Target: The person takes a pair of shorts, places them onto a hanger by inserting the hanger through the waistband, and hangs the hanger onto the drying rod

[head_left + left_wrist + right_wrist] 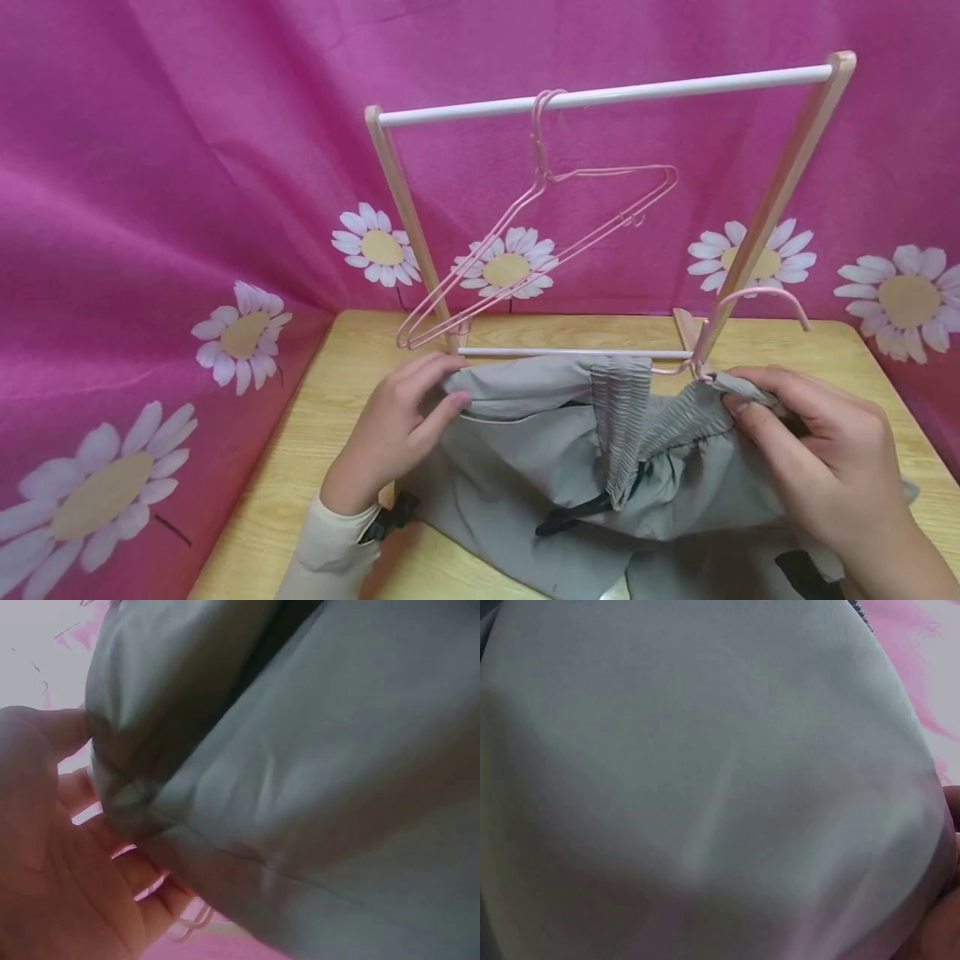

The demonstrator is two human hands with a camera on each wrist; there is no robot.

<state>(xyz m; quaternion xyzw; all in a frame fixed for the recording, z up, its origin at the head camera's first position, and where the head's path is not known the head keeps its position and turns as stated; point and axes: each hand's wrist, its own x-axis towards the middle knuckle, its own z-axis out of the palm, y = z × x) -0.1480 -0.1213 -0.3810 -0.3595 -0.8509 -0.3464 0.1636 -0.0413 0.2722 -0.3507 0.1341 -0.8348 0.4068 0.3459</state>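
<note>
GRAY DRAWSTRING PANTS PINCHED AT BOTH ENDS

Daisy-print backdrop fills upper frame; wood-grain tbl. below. White-bar rack stands upper ctr. to upper R. Pants held over tbl., lower ctr. to lower R. Two pink wire hangers hang from bar, upper ctr.; third hanger, R of ctr., partly hidden by pants. L hand, lower ctr.-left, & R hand, lower R, each clamp thumb & fingers on waistband.

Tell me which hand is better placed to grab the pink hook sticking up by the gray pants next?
Probably the right hand: it pinches the gray pants just beside that pink hook. The left hand holds their other side, farther away from it.
</note>
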